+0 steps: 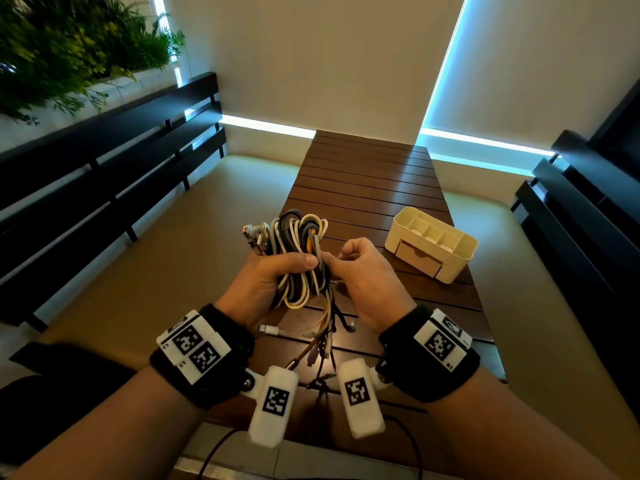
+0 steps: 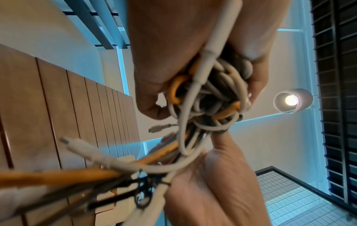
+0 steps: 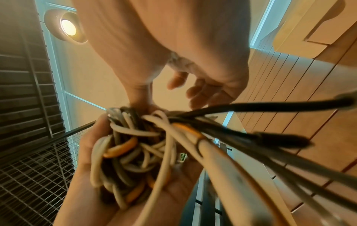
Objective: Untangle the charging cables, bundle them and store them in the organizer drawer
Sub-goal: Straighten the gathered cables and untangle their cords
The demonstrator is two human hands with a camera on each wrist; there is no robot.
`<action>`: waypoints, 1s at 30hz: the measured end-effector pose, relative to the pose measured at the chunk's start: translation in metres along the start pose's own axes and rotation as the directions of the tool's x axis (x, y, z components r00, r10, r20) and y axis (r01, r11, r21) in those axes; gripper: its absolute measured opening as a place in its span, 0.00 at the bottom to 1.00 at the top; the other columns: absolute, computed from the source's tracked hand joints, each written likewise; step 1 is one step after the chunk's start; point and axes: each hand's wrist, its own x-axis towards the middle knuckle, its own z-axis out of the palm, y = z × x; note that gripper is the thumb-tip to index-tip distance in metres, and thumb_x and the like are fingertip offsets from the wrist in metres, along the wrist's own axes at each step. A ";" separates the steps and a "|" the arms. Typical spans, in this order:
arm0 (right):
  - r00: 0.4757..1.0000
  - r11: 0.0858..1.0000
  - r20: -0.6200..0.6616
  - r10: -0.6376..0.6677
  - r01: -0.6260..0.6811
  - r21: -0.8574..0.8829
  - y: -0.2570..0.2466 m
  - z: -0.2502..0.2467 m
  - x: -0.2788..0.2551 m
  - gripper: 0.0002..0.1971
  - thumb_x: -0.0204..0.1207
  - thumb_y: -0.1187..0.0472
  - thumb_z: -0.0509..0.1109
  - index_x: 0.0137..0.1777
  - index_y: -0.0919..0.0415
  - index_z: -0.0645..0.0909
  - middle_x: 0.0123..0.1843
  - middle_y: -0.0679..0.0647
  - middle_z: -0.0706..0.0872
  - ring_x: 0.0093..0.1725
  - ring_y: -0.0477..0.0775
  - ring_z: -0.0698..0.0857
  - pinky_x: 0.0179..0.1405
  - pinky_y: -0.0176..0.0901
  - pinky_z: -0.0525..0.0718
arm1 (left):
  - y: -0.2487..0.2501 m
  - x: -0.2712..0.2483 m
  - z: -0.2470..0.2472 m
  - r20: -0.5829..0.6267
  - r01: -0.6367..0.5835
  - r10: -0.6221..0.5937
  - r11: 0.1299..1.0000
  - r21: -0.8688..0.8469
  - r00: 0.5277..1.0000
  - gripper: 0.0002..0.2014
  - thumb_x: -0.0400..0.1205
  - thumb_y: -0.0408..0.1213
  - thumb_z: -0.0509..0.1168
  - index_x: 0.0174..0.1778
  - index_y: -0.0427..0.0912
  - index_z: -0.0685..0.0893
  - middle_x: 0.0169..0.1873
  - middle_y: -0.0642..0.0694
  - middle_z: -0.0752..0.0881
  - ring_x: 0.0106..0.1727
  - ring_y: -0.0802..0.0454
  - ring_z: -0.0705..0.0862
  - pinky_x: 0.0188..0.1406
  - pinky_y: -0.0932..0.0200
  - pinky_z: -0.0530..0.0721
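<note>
A tangled bundle of white, grey, black and orange charging cables (image 1: 298,251) (image 2: 212,94) (image 3: 131,152) is held above the near end of the wooden slat table (image 1: 363,174). My left hand (image 1: 273,271) (image 2: 164,45) grips it round the middle, with the thumb across the front. My right hand (image 1: 363,275) (image 3: 154,38) is just to the right, its thumb touching the bundle and its fingers loosely curled around nothing. Loose plug ends (image 1: 325,337) hang below. The cream organizer (image 1: 460,251) stands to the right with its drawer (image 1: 417,256) closed.
Black slatted benches run along the left (image 1: 104,161) and right (image 1: 571,220) of the table, with pale cushioned seats between. A green plant (image 1: 69,39) fills the far left corner. A thin black cable (image 1: 408,438) trails near the table's front edge.
</note>
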 end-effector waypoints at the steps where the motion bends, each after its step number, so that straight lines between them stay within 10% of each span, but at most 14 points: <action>1: 1.000 1.000 -0.019 -0.007 0.007 0.017 0.001 0.002 -0.001 0.16 0.74 0.57 0.77 0.50 0.58 0.71 0.45 0.57 0.78 0.43 0.56 0.82 0.42 0.47 0.86 | -0.001 0.001 0.002 -0.029 -0.021 0.020 1.000 -0.013 0.999 0.17 0.69 0.31 0.70 0.54 0.30 0.88 0.48 0.33 0.91 0.45 0.43 0.91 0.41 0.54 0.90; 10: 0.998 0.894 0.008 -0.065 0.055 0.445 0.008 -0.008 -0.005 0.18 0.69 0.55 0.79 0.53 0.60 0.76 0.47 0.58 0.83 0.45 0.57 0.82 0.47 0.50 0.82 | 0.001 0.009 0.006 -0.132 -0.027 0.013 0.994 -0.103 0.991 0.13 0.68 0.33 0.69 0.46 0.32 0.88 0.39 0.36 0.90 0.36 0.44 0.90 0.37 0.53 0.89; 16: 0.933 0.984 0.312 -0.178 0.163 0.075 0.007 -0.010 -0.006 0.34 0.69 0.68 0.77 0.74 0.51 0.71 0.71 0.53 0.82 0.68 0.52 0.84 0.67 0.51 0.84 | 0.009 0.011 0.002 -0.056 0.028 -0.038 0.986 -0.165 0.998 0.18 0.71 0.35 0.67 0.54 0.29 0.86 0.40 0.34 0.89 0.35 0.42 0.89 0.31 0.55 0.87; 23: 0.943 0.946 0.118 -0.313 0.297 0.130 0.005 -0.011 -0.007 0.13 0.77 0.58 0.70 0.60 0.48 0.85 0.57 0.53 0.87 0.58 0.54 0.85 0.56 0.47 0.85 | 0.009 0.010 0.001 -0.060 -0.022 0.014 0.991 -0.130 0.998 0.09 0.71 0.30 0.69 0.44 0.32 0.88 0.35 0.37 0.90 0.32 0.46 0.90 0.31 0.57 0.88; 27: 0.889 0.892 0.072 -0.452 0.452 0.015 -0.004 -0.005 -0.010 0.08 0.81 0.70 0.69 0.56 0.60 0.85 0.40 0.42 0.87 0.40 0.38 0.85 0.41 0.31 0.83 | 0.006 0.010 -0.001 -0.071 -0.027 0.021 0.996 -0.086 0.997 0.15 0.70 0.32 0.69 0.52 0.31 0.87 0.40 0.36 0.90 0.37 0.45 0.90 0.36 0.54 0.89; 30: 0.889 0.891 0.068 -0.452 0.454 -0.020 -0.005 -0.001 -0.010 0.08 0.80 0.72 0.70 0.55 0.64 0.87 0.45 0.51 0.90 0.42 0.42 0.88 0.40 0.32 0.84 | 0.003 0.010 0.000 -0.024 -0.035 0.032 0.993 -0.114 0.999 0.12 0.72 0.29 0.67 0.50 0.33 0.90 0.41 0.37 0.91 0.39 0.46 0.91 0.38 0.54 0.90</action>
